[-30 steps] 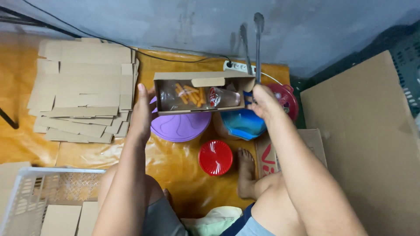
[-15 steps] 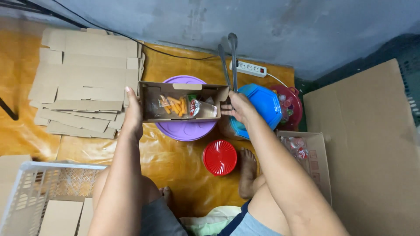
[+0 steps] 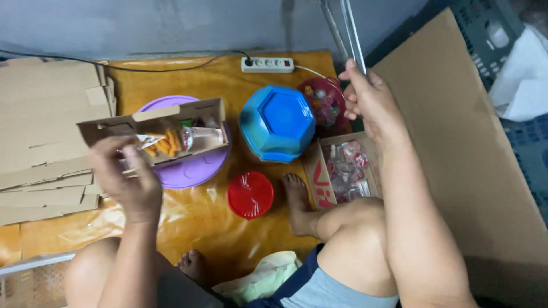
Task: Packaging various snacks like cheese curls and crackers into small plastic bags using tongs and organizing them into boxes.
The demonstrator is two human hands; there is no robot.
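A small open cardboard box, packed with orange snacks and a clear plastic cup, is held up near the left side of the orange floor sheet, tilted so that its right end sits higher. It is gripped at its left front corner by the left hand, whose fingers are curled over the edge and pressed onto the cardboard. Directly beneath the box a round purple lid is seen lying on the sheet. The right hand is raised near the far right edge of the sheet, closed around a pair of metal tongs whose arms run upward out of view. Between the two hands a blue bowl-shaped container stands, with a red basket of wrapped sweets just beside it and a white power strip at the far edge. A red round lid lies nearer, beside a bare foot, and a cardboard carton of small packets rests against the knee. Flat cardboard blanks are stacked at the left edge.
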